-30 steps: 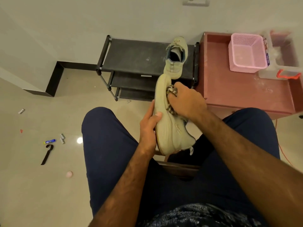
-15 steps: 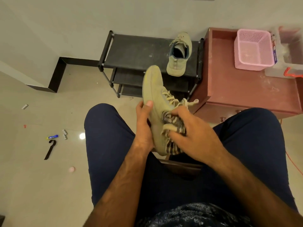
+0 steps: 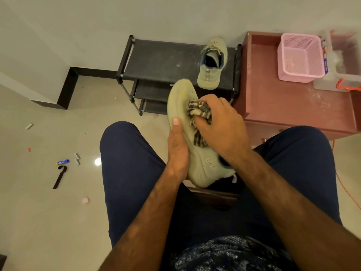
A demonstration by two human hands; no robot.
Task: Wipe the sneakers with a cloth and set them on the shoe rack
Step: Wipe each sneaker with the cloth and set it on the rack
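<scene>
My left hand [image 3: 176, 151] grips the sneaker [image 3: 202, 165] from its left side at centre frame, above my lap. The thumb lies straight up along the sole edge, and my other fingers are hidden behind the shoe. The toe points up the frame toward the rack [image 3: 160, 61]. My right hand [image 3: 220, 126] has its fingers curled tight round the bunched striped cloth [image 3: 201, 112] and presses it on the upper just below the toe. Half a second ago this hand and the cloth sat lower, over the middle of the shoe. They have slid up toward the toe, so the heel and its pull tab now show bare under my wrist. The loose lace end that stuck out to the right is now covered. My left hand and the sneaker's toe have hardly shifted. The other sneaker [image 3: 212, 69] stands as before on the rack's top shelf at its right end, in the upper centre of the frame, with its laces toward the wall. It is just above the held toe and apart from it. At upper right the table [image 3: 283, 106] carries the pink basket [image 3: 300, 57], unchanged.
</scene>
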